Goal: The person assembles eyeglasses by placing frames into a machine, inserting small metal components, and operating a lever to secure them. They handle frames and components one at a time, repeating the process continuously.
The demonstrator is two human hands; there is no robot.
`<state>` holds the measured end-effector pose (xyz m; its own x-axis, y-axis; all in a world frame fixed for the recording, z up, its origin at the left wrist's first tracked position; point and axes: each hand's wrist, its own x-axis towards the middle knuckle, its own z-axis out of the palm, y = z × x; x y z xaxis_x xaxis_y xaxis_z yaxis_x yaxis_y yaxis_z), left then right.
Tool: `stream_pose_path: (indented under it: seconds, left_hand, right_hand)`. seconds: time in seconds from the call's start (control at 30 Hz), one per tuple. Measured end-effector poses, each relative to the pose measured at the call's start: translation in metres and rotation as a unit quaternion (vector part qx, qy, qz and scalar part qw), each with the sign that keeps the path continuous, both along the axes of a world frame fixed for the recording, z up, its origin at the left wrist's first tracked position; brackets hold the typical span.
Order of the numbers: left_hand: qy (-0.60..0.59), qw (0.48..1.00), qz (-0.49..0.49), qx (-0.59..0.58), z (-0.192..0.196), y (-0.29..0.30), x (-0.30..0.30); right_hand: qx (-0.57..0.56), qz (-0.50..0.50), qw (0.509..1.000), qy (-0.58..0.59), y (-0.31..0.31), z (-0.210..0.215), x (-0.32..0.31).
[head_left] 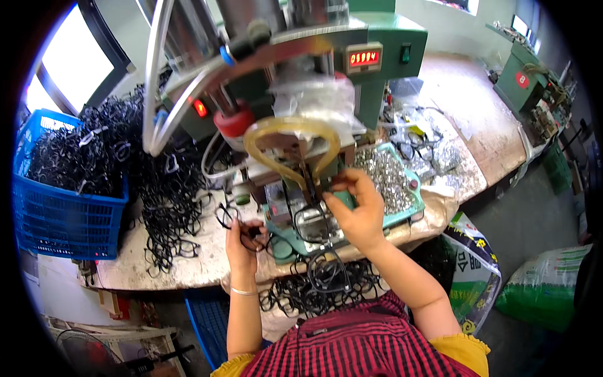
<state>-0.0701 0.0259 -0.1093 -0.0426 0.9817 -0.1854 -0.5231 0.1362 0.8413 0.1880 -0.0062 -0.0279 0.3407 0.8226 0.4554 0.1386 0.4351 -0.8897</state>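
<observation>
Well, nearest me, below both hands, a bundle of black frames (pixel 326 283) lies across my lap. My left hand (pixel 244 246) has thumb and fingers drawn in on a black glasses frame (pixel 227 217), which seems to slant from beyond that hand back toward my right. So the frame lies left of and a little nearer me than my right hand (pixel 361 213), whose thumb and forefinger curl at the metal fixture (pixel 312 188) below the yellow ring (pixel 292 124); I can't tell whether they pinch anything. Just beyond and right of that hand, a turquoise tray (pixel 402 215) holds shiny metal bits (pixel 382 179). Beyond my left hand sprawls a heap of frames (pixel 173 207); farther left, a blue basket (pixel 66 217) is piled with more.
</observation>
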Motion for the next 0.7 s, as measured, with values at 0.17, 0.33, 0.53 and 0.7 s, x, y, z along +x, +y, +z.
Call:
stream_pose_path:
  seconds: [0.17, 0.33, 0.53, 0.7]
  left_hand:
    - [-0.018, 0.986, -0.023, 0.165, 0.099, -0.024, 0.035]
    - [-0.148, 0.957, -0.13, 0.212, 0.183, -0.096, 0.062]
    - [-0.107, 0.905, -0.413, -0.012, 0.146, -0.085, 0.087]
    - [-0.135, 0.915, -0.365, -0.108, 0.111, -0.064, 0.114]
  right_hand:
    - [-0.022, 0.041, 0.998, 0.046, 0.003, -0.003, 0.0]
    - [-0.031, 0.074, 0.992, 0.098, -0.007, 0.02, -0.01]
    - [-0.07, 0.038, 0.994, -0.072, -0.012, 0.029, 0.014]
    - [-0.132, -0.221, 0.866, -0.429, 0.006, -0.05, 0.094]
